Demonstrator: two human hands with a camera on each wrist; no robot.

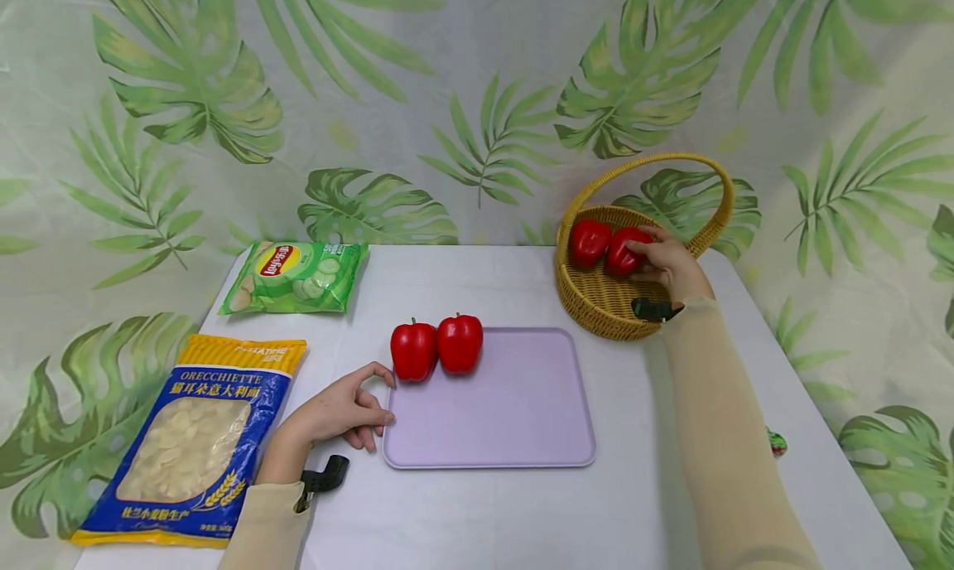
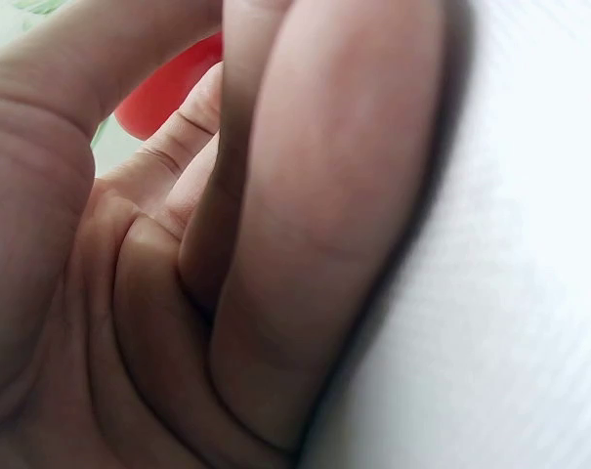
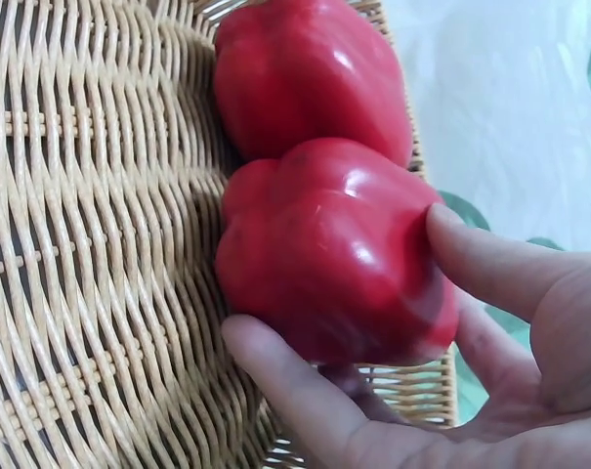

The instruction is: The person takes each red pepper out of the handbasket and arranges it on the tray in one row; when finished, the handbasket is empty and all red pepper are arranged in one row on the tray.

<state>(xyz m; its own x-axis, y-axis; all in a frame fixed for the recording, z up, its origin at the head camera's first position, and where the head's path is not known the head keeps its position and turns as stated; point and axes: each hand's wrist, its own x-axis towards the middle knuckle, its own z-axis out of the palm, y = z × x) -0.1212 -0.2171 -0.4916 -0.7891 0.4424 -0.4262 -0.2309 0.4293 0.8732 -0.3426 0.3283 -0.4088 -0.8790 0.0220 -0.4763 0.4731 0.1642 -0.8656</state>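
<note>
In the wicker basket [image 1: 607, 309], my right hand [image 1: 667, 259] grips a red bell pepper [image 3: 334, 254], thumb on one side and fingers on the other. A second bell pepper [image 3: 310, 78] lies against it in the basket. My left hand [image 1: 346, 408] rests at the left edge of the lilac tray [image 1: 507, 413], with index finger and thumb tips at the rim and the other fingers bent over the table. Side by side at the tray's upper left corner stand two more red bell peppers, one on the left [image 1: 413, 350] and one on the right [image 1: 460, 344].
A green chip bag [image 1: 298, 277] lies at the back left of the white table. In front of it, left of my left arm, is a blue and yellow orecchiette bag [image 1: 194, 437]. The basket's tall handle [image 1: 656, 157] arches near the right hand. A small green-red item [image 1: 778, 443] sits at the right edge.
</note>
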